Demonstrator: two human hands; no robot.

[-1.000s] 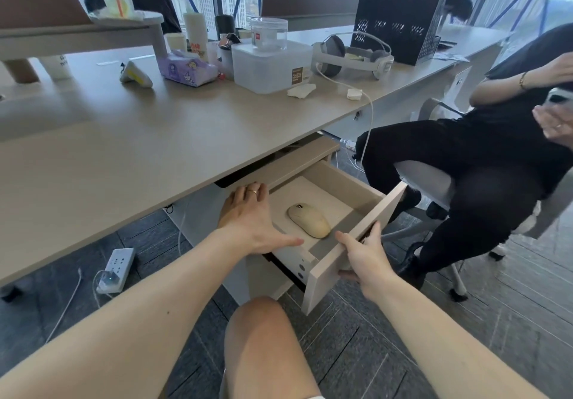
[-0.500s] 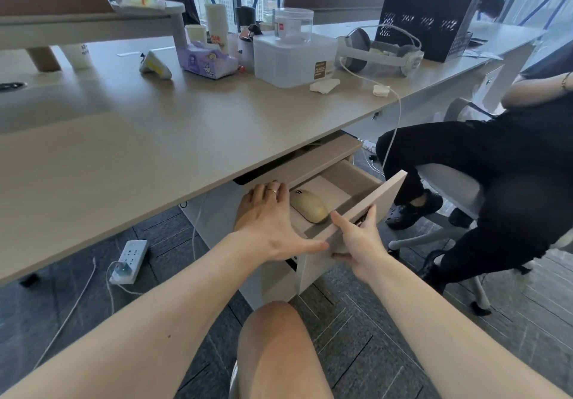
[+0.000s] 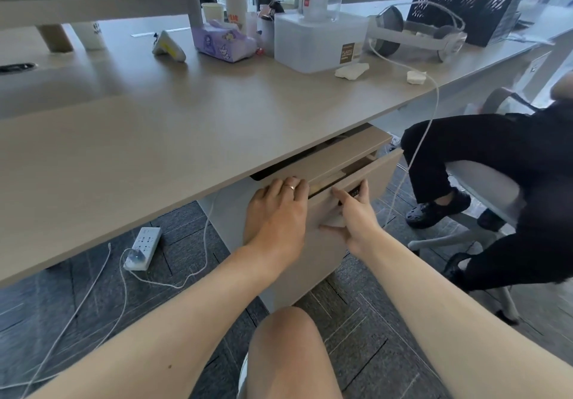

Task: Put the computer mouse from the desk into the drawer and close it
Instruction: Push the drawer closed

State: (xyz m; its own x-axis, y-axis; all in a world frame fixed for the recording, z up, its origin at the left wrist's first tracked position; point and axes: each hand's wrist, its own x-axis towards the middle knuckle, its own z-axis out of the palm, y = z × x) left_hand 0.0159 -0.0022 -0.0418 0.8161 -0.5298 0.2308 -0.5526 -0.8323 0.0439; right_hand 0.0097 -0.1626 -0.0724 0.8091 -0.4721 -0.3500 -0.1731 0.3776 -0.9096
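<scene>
The drawer (image 3: 378, 172) under the beige desk (image 3: 155, 138) is nearly pushed in, with only a narrow gap left at its top. The computer mouse is hidden inside it. My left hand (image 3: 276, 212) lies flat, fingers spread, on the cabinet's top edge beside the gap. My right hand (image 3: 353, 215) presses its fingers and palm against the drawer front, holding nothing.
A person in black sits on a white chair (image 3: 483, 181) close on the right. A white cable (image 3: 415, 150) hangs from the headset (image 3: 412, 32) past the drawer. A power strip (image 3: 142, 246) and cords lie on the floor at left. My knee (image 3: 285, 355) is below the cabinet.
The drawer went from wide open to almost shut, pushed in by my right hand. The mouse, visible inside before, is now out of sight. My left hand stayed on the cabinet edge.
</scene>
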